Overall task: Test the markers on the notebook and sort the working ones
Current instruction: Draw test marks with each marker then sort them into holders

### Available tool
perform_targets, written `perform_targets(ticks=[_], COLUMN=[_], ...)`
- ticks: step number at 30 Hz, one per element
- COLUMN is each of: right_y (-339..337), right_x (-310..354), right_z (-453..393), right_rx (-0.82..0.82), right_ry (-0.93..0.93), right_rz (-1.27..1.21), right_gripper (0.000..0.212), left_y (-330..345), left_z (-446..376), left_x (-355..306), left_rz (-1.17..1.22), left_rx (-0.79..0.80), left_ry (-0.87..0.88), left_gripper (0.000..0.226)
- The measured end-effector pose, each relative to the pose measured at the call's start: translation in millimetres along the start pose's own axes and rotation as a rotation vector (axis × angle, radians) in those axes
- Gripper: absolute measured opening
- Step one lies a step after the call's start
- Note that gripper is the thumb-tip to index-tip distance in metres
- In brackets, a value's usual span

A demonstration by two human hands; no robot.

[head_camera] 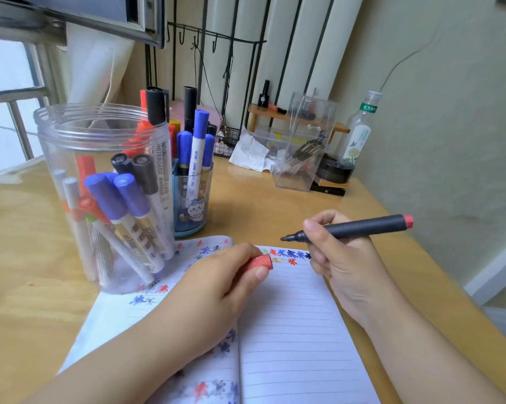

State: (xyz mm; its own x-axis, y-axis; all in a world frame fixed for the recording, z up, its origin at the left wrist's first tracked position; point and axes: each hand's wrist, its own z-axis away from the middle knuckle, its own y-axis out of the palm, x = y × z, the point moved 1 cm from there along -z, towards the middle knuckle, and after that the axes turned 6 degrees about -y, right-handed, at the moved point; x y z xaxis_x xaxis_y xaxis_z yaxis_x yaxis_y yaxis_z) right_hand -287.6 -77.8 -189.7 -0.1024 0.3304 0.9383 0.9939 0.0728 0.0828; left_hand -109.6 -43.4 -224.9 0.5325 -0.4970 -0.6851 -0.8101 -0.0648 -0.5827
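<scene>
One dark grey marker with a red end (pixel 359 228) sits uncapped at centre right of the frame, pinched in the curled fingers of the right hand (pixel 337 258), its tip pointing left above the open lined notebook (pixel 289 330). The left hand (pixel 216 284) rests on the notebook at centre, thumb and fingers clamped on the red cap (pixel 262 262). Coloured test blots run along the top of the page. A large clear plastic jar (pixel 106 196) of markers stands at left on the wooden desk (pixel 18 243), touching the notebook's upper left corner, with a small blue cup (pixel 192 199) of markers just beside it.
</scene>
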Motion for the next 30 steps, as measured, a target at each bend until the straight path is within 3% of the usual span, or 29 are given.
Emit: perform_targets(ticks=[7,18,30], right_y=[13,23,41], right_x=[6,4,-2], right_z=[8,12,21], right_rx=[0.033,0.148,0.151], right_ry=[0.042,0.019,0.112], right_rz=[-0.054,0.041,-0.260], right_gripper=[0.011,0.022,0.032], left_y=[-2,-4,-10], left_z=[2,5,8], left_x=[1,-9,-18], left_rz=[0.072,0.021,-0.135], left_rx=[-0.077,0.002,-0.085], left_ry=[-0.086,-0.007,0.140], left_gripper=[0.034,0.024,0.023])
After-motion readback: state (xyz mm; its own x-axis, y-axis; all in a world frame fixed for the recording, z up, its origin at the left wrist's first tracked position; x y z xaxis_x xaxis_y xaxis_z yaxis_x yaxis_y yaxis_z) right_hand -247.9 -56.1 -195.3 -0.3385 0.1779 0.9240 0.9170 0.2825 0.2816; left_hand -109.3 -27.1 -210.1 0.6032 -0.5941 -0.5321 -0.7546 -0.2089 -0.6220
